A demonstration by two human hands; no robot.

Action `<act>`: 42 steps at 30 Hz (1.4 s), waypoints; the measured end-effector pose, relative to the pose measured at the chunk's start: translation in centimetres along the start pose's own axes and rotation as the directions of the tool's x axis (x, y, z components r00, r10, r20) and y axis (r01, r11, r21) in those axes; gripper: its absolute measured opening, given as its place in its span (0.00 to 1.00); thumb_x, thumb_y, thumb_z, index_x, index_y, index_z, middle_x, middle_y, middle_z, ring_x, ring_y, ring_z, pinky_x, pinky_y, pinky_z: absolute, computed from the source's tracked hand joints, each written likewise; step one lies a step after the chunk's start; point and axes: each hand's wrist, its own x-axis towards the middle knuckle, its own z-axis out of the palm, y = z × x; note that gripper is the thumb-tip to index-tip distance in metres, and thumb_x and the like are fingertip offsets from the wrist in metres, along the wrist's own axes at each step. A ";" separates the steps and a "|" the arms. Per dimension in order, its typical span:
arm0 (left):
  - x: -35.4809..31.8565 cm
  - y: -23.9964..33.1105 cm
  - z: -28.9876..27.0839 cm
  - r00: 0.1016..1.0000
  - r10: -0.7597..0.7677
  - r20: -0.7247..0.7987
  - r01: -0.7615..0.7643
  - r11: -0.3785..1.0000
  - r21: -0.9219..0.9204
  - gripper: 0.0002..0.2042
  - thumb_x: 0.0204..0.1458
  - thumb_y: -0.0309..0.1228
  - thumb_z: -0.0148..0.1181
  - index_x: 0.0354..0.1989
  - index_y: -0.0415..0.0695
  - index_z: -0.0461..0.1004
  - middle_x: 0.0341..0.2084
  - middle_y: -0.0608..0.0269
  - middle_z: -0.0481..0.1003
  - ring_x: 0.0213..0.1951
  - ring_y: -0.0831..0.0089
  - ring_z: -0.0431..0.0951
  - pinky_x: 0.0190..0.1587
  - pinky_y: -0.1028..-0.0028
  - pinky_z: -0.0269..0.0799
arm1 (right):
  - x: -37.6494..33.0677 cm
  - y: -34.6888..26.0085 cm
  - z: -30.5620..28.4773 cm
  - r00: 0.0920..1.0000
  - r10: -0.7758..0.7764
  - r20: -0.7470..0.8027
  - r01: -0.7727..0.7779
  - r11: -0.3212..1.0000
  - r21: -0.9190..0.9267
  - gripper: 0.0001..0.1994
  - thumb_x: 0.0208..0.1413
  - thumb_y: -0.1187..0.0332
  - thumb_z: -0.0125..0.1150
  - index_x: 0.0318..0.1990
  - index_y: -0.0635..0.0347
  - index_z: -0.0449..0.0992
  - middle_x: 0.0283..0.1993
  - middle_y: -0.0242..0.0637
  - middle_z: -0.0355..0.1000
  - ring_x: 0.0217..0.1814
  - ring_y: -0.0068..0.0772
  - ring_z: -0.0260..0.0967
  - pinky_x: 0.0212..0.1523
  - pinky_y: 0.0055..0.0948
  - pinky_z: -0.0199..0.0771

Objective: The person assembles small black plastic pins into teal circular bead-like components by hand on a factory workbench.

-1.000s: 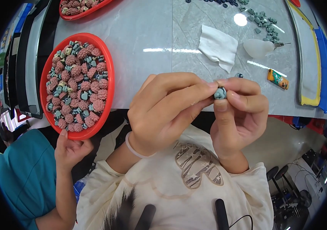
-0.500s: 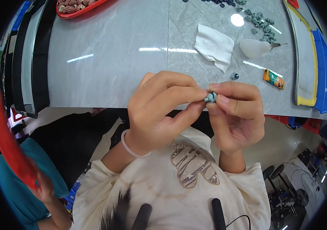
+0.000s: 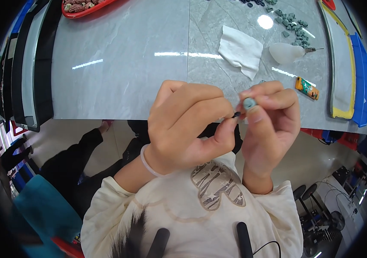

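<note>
Mid-frame, the left hand (image 3: 188, 116) pinches a dark piece (image 3: 236, 115), the right hand (image 3: 271, 122) a blue-green piece (image 3: 249, 103), both closed, likely because these are tiny.

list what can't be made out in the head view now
All in the head view:
- Blue-green piece: partly covered by the right hand.
- Black piece: too small to tell its shape; the left hand covers part.
- Red tray: cut off by the upper edge.
</note>
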 end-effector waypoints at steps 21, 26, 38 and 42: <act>-0.6 -1.6 -1.0 0.937 0.346 -0.053 -0.340 0.936 0.096 0.11 0.26 0.24 0.60 0.23 0.47 0.71 0.28 0.68 0.69 0.19 0.78 0.67 0.26 0.77 0.57 | -0.5 -0.8 0.1 0.959 0.206 0.192 -0.241 0.953 0.183 0.10 0.44 0.86 0.57 0.35 0.71 0.69 0.38 0.46 0.68 0.39 0.28 0.68 0.41 0.24 0.71; -0.7 -1.8 -1.3 0.926 0.375 -0.047 -0.368 0.923 0.113 0.10 0.27 0.26 0.62 0.24 0.48 0.72 0.29 0.67 0.69 0.20 0.77 0.67 0.26 0.76 0.57 | -0.6 -0.7 0.2 0.955 0.221 0.197 -0.254 0.954 0.162 0.10 0.44 0.87 0.57 0.35 0.70 0.69 0.39 0.47 0.67 0.39 0.28 0.68 0.41 0.24 0.70; 0.2 -1.9 -1.9 0.972 0.194 0.133 -0.176 0.975 -0.138 0.09 0.47 0.33 0.61 0.30 0.39 0.72 0.24 0.59 0.72 0.20 0.73 0.67 0.21 0.76 0.59 | -0.5 0.0 0.3 0.984 -0.027 0.176 0.042 0.996 -0.082 0.09 0.41 0.85 0.58 0.32 0.68 0.70 0.37 0.48 0.68 0.36 0.29 0.68 0.38 0.23 0.70; 1.1 -1.9 -3.1 0.925 0.260 0.277 -0.241 0.965 -0.100 0.07 0.43 0.27 0.62 0.28 0.39 0.73 0.23 0.59 0.72 0.20 0.73 0.68 0.21 0.76 0.59 | -0.2 0.1 -0.1 0.979 0.029 0.201 -0.017 0.998 -0.064 0.09 0.38 0.86 0.61 0.30 0.70 0.73 0.35 0.48 0.70 0.34 0.29 0.70 0.35 0.21 0.70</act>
